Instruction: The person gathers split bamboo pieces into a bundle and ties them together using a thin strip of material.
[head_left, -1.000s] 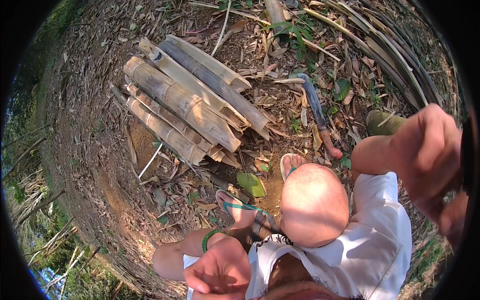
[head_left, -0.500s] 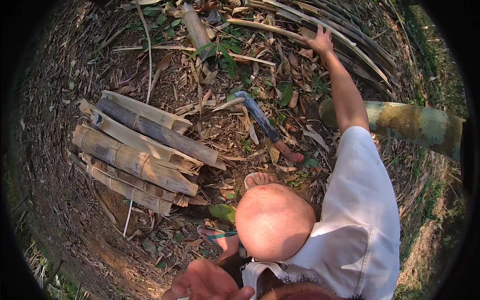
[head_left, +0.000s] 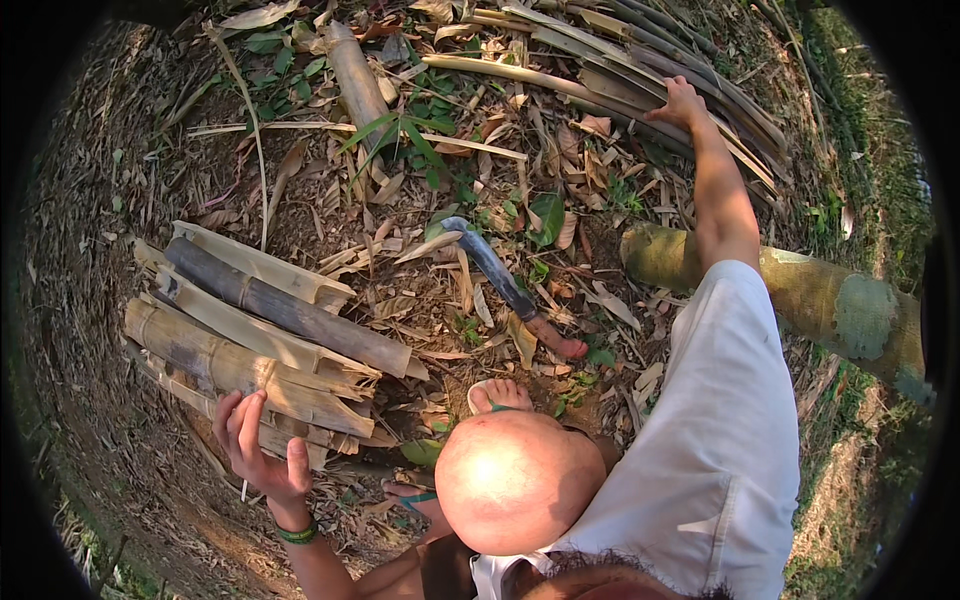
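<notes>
My right hand (head_left: 683, 103) reaches out to the far right, over a bundle of long split bamboo strips (head_left: 600, 85). Its fingers are apart and lie at the strips, with no firm grip showing. My left hand (head_left: 262, 450) is raised at the lower left, fingers spread and thumb apart, holding nothing. Its fingertips overlap the near edge of a stack of short, wide split bamboo pieces (head_left: 230, 340) in the picture; whether they touch cannot be told. Between the two piles, a hook-tipped machete (head_left: 495, 270) with a wooden handle lies on the ground.
A thick, blotchy trunk or bamboo pole (head_left: 800, 285) lies at the right, beneath my right arm. A shorter bamboo length (head_left: 358, 80) rests at the far side. Dry leaves, thin sticks and small green plants (head_left: 420, 140) cover the ground around my sandalled feet (head_left: 498, 396).
My left hand has swung outward from near my body to the short bamboo stack. My right hand has shifted rightward along the strips. The whole view has turned slightly.
</notes>
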